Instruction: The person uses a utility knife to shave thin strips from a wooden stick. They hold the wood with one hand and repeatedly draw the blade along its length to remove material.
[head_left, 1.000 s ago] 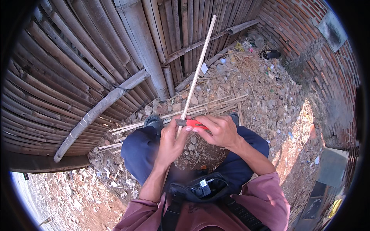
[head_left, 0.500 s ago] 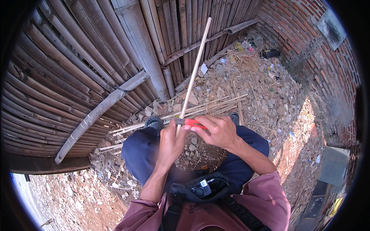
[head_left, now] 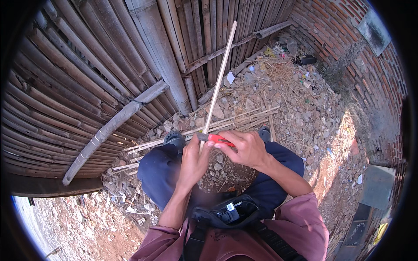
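Note:
A long pale wooden stick [head_left: 220, 78] slants up and away between my knees. My left hand [head_left: 193, 160] is closed round its near end. My right hand [head_left: 247, 147] grips a red-handled utility knife [head_left: 221, 140], whose grey blade end [head_left: 203, 136] lies across the stick just above my left fingers. My left thumb touches the stick close to the knife. The blade's edge is too small to make out, and the stick's lowest end is partly hidden by my left hand.
Several thin bamboo strips [head_left: 257, 116] lie on rubble beyond my feet. A bamboo wall [head_left: 109, 56] with a thick post [head_left: 161, 52] and a slanting pole [head_left: 109, 126] rises on the left. A brick wall [head_left: 383, 78] stands on the right. An open black pouch [head_left: 226, 213] sits at my waist.
The stick's far tip has dipped very slightly toward me. Both hands keep nearly the same place, and the knife still lies across the stick.

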Demonstrator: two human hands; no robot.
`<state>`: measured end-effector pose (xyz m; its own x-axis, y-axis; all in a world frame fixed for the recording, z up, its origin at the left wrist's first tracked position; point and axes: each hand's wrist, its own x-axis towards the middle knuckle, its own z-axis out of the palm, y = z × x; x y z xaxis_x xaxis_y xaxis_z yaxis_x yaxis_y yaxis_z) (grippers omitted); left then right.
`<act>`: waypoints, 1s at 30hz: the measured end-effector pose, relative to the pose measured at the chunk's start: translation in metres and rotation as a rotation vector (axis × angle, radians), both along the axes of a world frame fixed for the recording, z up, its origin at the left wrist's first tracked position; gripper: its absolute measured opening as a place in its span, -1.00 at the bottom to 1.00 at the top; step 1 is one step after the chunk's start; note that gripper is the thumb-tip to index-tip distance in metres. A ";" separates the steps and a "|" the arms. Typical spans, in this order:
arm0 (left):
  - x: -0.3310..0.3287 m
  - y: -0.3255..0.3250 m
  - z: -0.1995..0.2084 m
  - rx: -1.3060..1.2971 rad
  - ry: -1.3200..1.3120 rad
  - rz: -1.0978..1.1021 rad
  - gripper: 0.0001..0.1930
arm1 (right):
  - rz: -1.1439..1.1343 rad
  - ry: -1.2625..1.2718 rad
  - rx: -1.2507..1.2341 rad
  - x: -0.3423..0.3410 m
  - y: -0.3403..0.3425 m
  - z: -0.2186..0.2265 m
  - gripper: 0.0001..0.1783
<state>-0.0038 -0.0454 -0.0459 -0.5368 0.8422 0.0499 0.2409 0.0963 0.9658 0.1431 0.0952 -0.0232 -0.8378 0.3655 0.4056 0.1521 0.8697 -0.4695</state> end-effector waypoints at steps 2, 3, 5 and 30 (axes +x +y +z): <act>-0.001 -0.002 -0.008 0.002 -0.065 -0.032 -0.67 | 0.012 0.019 -0.006 0.001 0.001 0.000 -0.66; -0.002 -0.002 -0.010 -0.001 -0.100 -0.047 -0.67 | 0.020 0.009 -0.007 0.002 0.002 0.000 -0.66; -0.002 -0.001 -0.012 0.041 -0.079 -0.040 -0.70 | 0.036 -0.012 -0.010 0.002 0.004 0.002 -0.66; 0.002 0.002 0.006 -0.112 0.145 0.059 -0.69 | -0.076 0.023 0.064 -0.002 -0.009 -0.002 -0.67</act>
<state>-0.0015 -0.0431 -0.0402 -0.5797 0.8139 0.0381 0.3674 0.2194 0.9038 0.1406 0.0858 -0.0256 -0.7990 0.4005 0.4486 0.2088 0.8843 -0.4176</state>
